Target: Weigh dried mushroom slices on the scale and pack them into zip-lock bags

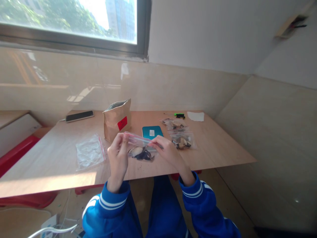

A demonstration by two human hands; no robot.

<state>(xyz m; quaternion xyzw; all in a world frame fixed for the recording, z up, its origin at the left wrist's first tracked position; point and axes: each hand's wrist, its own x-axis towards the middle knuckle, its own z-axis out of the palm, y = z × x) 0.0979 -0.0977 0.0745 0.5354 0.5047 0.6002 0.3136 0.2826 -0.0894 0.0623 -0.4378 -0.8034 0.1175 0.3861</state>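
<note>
Both my hands hold up a small clear zip bag (140, 147) with a red seal strip, above the near edge of the wooden table (61, 158). Dark and pale dried pieces sit at its bottom. My left hand (118, 158) pinches the bag's top left end. My right hand (166, 150) pinches the top right end. Behind the bag stands an open brown paper bag (117, 119) with a red label.
Several empty zip bags (89, 152) lie to the left. Two filled zip bags (180, 135) lie at the right, beside a teal box (152, 132). A phone (79, 116), a green tool (179, 115) and a white paper (195, 116) lie along the back.
</note>
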